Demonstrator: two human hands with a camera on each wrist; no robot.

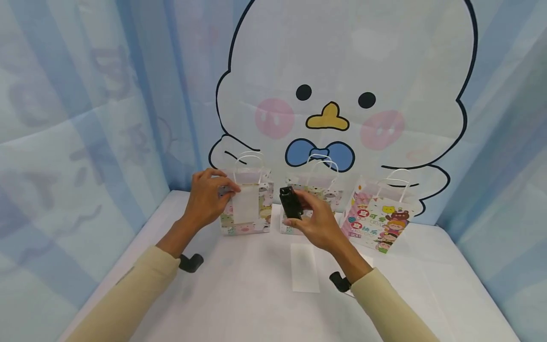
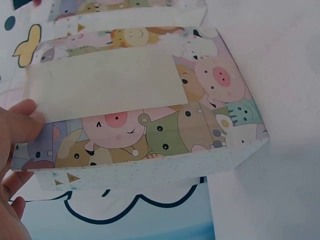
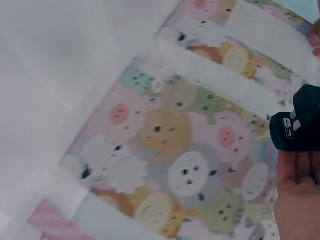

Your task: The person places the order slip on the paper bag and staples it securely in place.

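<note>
My left hand [image 1: 209, 197] pinches the upper left edge of a white paper card [image 1: 245, 204] against the front of the left gift bag [image 1: 266, 204]. In the left wrist view the thumb lies on the card [image 2: 110, 85] and the other fingers are partly hidden behind the bag. The bag has a cartoon animal print and white handles. My right hand [image 1: 318, 221] grips a small black stapler [image 1: 291, 202], held up in front of the middle gift bag [image 1: 318, 190], apart from the left bag. The right wrist view shows the stapler [image 3: 295, 127] at its right edge.
A pink and white gift bag [image 1: 380, 223] stands tilted on the right. Another white card [image 1: 305, 268] lies on the white table [image 1: 239, 294], and a further card [image 1: 366, 260] is partly hidden under my right forearm. A blue curtain with a cartoon figure [image 1: 333, 57] hangs behind.
</note>
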